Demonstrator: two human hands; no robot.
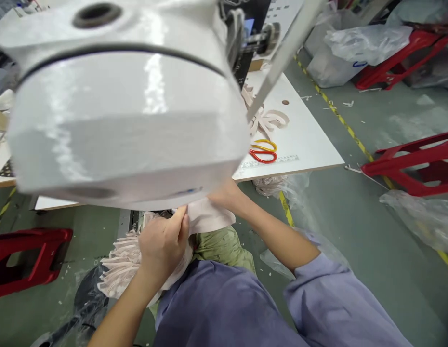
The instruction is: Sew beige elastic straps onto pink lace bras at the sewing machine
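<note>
The pale cloth [210,218] is lying between both hands, its visible part stretching sideways beneath the white machine's [130,130] near edge. The left hand [164,238] is pinching its left end, thumb pressing against curled fingers. The right hand [225,195] is reaching inward over its right part; with the fingertips hidden, its grip cannot be told.

Red-and-yellow-handled scissors [265,161] lie beside a ruler [287,159]; yellow-and-black tape [349,126] crosses the floor [339,217]; a red stool [32,237] stands at left; plastic bags [370,43] slump at upper right.
</note>
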